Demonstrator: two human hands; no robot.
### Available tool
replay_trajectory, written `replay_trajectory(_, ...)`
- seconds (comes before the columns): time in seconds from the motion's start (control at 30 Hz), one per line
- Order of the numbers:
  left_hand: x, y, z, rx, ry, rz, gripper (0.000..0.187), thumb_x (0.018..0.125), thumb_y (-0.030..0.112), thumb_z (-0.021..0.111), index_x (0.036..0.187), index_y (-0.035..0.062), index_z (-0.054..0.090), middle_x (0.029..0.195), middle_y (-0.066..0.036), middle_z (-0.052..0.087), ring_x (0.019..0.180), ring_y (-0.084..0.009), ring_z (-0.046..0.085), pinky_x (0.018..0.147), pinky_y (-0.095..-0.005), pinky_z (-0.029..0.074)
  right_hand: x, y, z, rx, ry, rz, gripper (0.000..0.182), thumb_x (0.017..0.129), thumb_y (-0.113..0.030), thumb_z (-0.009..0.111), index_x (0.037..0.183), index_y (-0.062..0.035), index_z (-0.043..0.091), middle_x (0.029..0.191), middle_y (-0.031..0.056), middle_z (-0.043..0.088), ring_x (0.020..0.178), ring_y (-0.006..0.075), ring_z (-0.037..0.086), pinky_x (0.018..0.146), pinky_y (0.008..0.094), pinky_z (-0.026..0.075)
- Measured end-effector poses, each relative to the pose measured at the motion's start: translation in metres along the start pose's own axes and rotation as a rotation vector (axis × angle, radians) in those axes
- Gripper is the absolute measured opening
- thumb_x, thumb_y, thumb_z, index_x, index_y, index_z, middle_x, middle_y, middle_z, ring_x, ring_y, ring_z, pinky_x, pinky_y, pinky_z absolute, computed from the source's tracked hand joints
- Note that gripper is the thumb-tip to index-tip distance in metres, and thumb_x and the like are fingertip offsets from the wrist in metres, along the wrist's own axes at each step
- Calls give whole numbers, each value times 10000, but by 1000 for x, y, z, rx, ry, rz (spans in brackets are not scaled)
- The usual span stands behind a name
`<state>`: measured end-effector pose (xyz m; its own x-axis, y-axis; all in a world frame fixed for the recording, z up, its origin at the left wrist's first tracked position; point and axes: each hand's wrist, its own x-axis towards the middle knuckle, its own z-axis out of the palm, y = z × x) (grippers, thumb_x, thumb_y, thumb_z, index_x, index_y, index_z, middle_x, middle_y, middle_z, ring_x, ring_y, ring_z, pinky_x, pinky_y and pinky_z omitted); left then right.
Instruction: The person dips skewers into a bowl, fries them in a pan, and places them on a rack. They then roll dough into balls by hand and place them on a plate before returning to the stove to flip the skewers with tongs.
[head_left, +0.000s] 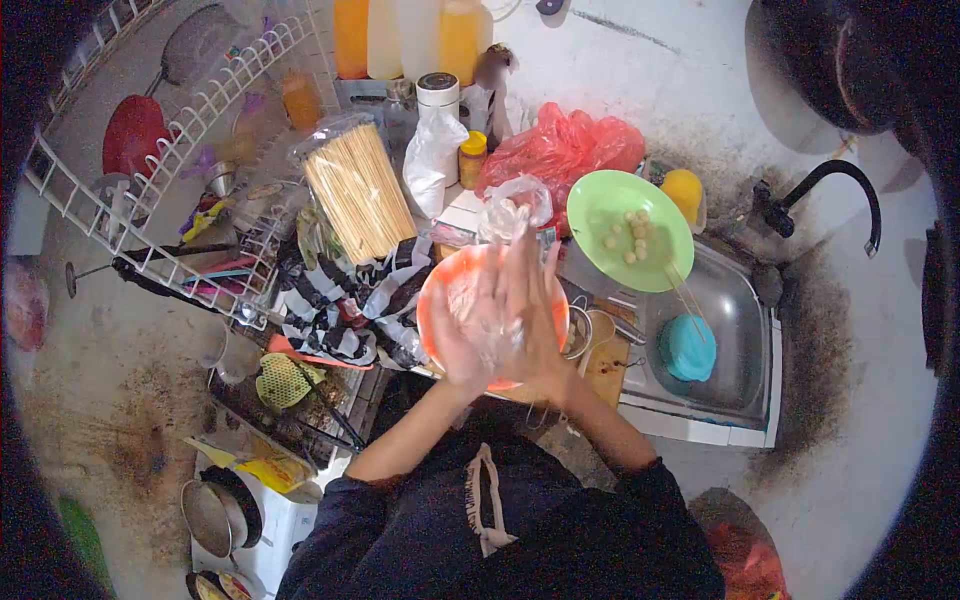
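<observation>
Over an orange bowl (432,350) with a pale floury inside, my left hand (462,340) and my right hand (532,315) are brought close together, palms facing. Fingers on both hands are stretched out and slightly smeared by motion. White floury residue coats the palms and fingers. Whether a small piece lies between the palms is hidden. Right of the bowl, a light green plate (600,225) carries several small pale dough balls (638,230). Thin wooden skewers (686,295) stick out over the plate's lower right edge.
A pack of wooden skewers (360,190) lies left of the bowl beside a black-and-white plastic bag (345,300). Behind are a red plastic bag (575,145) and a yellow-lidded jar (472,160). The steel sink (735,385) at right holds a turquoise container (688,348) under a black tap (830,175).
</observation>
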<state>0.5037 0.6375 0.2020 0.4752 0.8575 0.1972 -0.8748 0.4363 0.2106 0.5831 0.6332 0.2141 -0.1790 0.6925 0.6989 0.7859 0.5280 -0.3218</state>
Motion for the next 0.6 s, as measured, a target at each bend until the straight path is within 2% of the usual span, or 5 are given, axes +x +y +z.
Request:
replay_trajectory(0.13, 35, -29, -79, 223, -47, -10, 758, 822, 608, 197, 1370, 95, 94, 1418, -86, 133, 1301, -206, 154, 1063, -351, 84, 7, -30, 19, -87, 128, 451, 661, 756, -248, 499, 1278, 65, 240, 1359, 248, 190, 1268, 404, 159, 1006, 562, 70)
replay_trajectory(0.27, 40, -9, -13, 116, -153, 23, 733, 840, 581, 187, 1370, 85, 85, 1421, -74, 125, 1300, -195, 155, 1063, -342, 78, 1, -19, -10, 200, 14, -151, 726, 760, -283, 484, 1320, 46, 159, 1381, 230, 146, 1273, 415, 130, 1014, 541, 73)
replay_trajectory(0.37, 40, -7, 17, 38, -220, 45, 716, 851, 563, 180, 1370, 79, 80, 1423, -66, 119, 1299, -187, 156, 1063, -336, 75, 13, 5, -27, -40, 9, 65, 753, 772, -315, 462, 1329, 53, 114, 1388, 236, 112, 1281, 404, 113, 1020, 527, 64)
replay_trajectory(0.43, 42, -22, 18, 165, -110, -132, 686, 872, 525, 170, 1367, 61, 72, 1421, -59, 126, 1295, -182, 164, 1064, -329, 72, 29, 34, -35, 85, 86, 201, 690, 873, -463, 116, 1337, 44, 54, 1400, 230, 13, 1305, 345, -9, 1032, 450, -74)
replay_trajectory(0.6, 89, -50, 23, 356, -224, -20, 711, 866, 540, 209, 1357, 33, 119, 1384, -67, 237, 1275, -175, 210, 1056, -289, 109, 38, 41, -41, 151, 190, 96, 693, 874, -466, 107, 1336, 48, 57, 1407, 208, 20, 1310, 314, -15, 1038, 428, -68)
